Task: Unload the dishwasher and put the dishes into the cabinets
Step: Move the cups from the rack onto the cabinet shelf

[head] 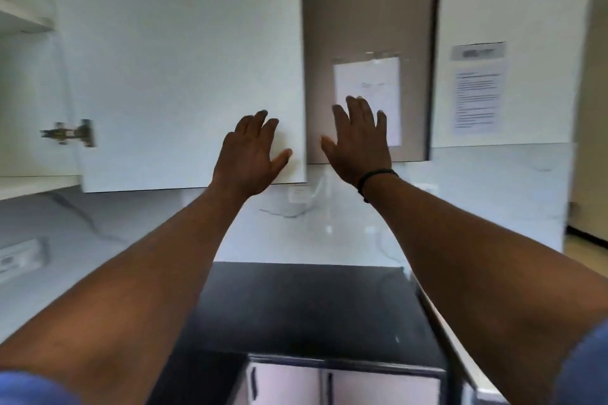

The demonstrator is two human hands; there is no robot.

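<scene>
**Both hands raised flat to the cabinet doors**

The left hand (250, 149) is lifted with fingers straight and spread, its palm laid against the lower right corner of a white cabinet door (184, 69) that stands swung out, the thumb close to the door's right edge. The right hand (357, 138) is up beside it, fingers likewise straight and apart, holding nothing; it is in front of a taupe cabinet door (368, 26), and whether it touches the panel cannot be told. A dark band (376, 176) circles the right wrist.

A sheet of paper (367, 89) is taped to the taupe door, partly behind the right fingers. Further right, a printed notice (477, 99) hangs on another white door. At far left a metal hinge (74, 132) and the edge of a shelf (36, 184) show inside the open cabinet. Below, near the person, lies a black tabletop (306, 309) with a marble backsplash (487, 194) behind it. No dishes appear in view.
</scene>
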